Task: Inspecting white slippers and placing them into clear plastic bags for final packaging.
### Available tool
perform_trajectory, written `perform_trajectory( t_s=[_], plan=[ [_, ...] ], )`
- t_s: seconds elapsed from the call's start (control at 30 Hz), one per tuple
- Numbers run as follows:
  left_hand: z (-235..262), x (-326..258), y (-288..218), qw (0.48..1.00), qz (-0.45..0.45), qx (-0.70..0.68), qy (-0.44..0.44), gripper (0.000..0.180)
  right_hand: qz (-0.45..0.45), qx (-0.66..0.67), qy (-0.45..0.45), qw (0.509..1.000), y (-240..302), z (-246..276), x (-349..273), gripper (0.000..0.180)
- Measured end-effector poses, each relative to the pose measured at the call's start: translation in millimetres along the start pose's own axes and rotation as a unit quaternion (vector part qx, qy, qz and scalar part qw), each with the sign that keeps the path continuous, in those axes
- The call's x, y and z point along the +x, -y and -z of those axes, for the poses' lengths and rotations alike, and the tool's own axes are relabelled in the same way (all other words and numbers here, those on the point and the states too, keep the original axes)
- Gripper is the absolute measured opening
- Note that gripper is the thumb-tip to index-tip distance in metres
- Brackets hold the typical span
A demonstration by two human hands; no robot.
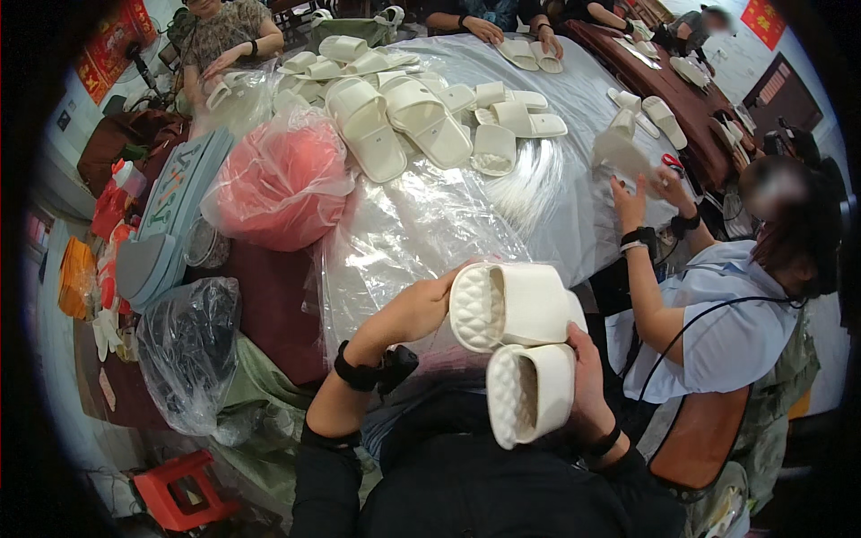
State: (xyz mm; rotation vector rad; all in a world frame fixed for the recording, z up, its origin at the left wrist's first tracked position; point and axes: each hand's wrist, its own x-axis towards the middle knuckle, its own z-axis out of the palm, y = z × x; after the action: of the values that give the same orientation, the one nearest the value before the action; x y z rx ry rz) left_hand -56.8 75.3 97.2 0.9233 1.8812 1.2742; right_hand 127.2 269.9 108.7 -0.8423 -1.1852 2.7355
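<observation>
Over my lap, in front of the table edge, I hold a pair of cream slippers with broad straps. My left hand (429, 309) grips the upper slipper (536, 303) at its left end, fingers mostly behind the sole. My right hand (587, 381) is closed on the lower slipper (554, 387) along its right side. The two slippers touch, one above the other, with the bumpy insoles showing. Beyond them a heap of cream slippers (368, 125) lies on the plastic-covered table.
A pink bundle in clear plastic (282, 184) stands left of the heap, near a grey-blue case (170, 215). White fibre strands (531, 188) lie on the table. At right a co-worker (717, 314) handles a slipper; red scissors (671, 162) lie close by. A red stool (184, 489) is lower left.
</observation>
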Motion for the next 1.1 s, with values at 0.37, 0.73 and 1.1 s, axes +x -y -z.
perform_trajectory(
  t_s=[0.37, 0.73, 1.1],
  plan=[
    [-24, -27, -9, 0.990, -0.050, -0.061, -0.114, 0.049, 0.050, 0.003, -0.020, 0.999, -26, -1, 22, 0.035],
    [-74, -26, -27, 0.885, -0.090, 0.403, -0.214, 0.051, 0.003, 0.165, 0.191, 0.968, -47, -1, 54, 0.041],
    [-88, -47, -44, 0.895, -0.119, 0.376, -0.208, 0.053, 0.033, 0.080, 0.324, 0.942, -74, -29, 103, 0.049]
  ],
)
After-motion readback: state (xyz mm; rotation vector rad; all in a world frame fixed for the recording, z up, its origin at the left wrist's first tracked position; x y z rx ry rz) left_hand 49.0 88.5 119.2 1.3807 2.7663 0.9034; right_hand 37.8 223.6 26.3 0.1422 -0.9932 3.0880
